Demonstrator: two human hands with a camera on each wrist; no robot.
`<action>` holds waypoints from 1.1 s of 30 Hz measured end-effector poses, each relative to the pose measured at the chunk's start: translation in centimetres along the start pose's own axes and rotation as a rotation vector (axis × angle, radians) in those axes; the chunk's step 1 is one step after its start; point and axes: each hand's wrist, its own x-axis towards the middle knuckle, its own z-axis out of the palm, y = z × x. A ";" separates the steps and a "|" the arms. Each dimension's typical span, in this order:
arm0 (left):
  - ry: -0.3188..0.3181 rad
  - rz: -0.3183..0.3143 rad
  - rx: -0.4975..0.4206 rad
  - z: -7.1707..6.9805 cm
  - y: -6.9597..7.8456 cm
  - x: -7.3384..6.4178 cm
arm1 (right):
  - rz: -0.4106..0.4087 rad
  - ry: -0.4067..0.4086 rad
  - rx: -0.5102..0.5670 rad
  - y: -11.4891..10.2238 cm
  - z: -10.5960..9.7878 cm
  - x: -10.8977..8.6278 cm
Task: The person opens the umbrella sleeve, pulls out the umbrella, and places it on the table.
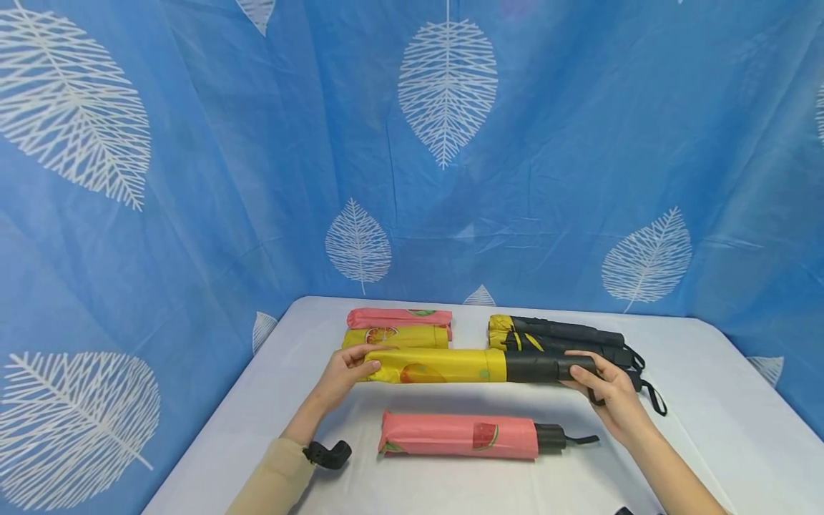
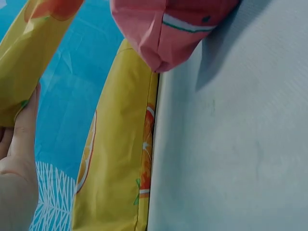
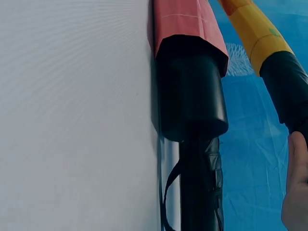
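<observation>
Both hands hold a folded umbrella in a yellow fruit-print sleeve (image 1: 444, 365) level above the table, its black part (image 1: 537, 367) sticking out to the right. My left hand (image 1: 347, 368) pinches the sleeve's left end between thumb and fingers. At the other end, my right hand (image 1: 608, 393) grips the black handle, and a wrist loop dangles there. Nearer to me lies a folded umbrella in a pink watermelon-print sleeve (image 1: 460, 435), with a black handle (image 1: 549, 438) pointing right; neither hand touches it. In the right wrist view the held umbrella's black part (image 3: 284, 82) reaches the right hand.
Behind the held umbrella, at the back left, lie a pink sleeve-covered bundle (image 1: 395, 317) and a yellow one (image 1: 405, 335) with orange slices. Several black folded umbrellas (image 1: 566, 330) with yellow parts lie at the back right. A blue leaf-print curtain (image 1: 515, 193) surrounds the white table (image 1: 695, 386).
</observation>
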 end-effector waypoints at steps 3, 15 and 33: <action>0.002 -0.007 0.005 0.2 0.9 -0.4 | -0.002 -0.012 0.003 0.1 -0.4 -0.2; 0.058 -0.035 0.050 -1.3 -1.3 -0.3 | -0.062 -0.049 0.078 0.3 -1.7 -0.9; 0.086 -0.040 0.087 -2.5 0.7 -1.7 | -0.073 -0.062 0.104 -0.5 -4.1 -1.6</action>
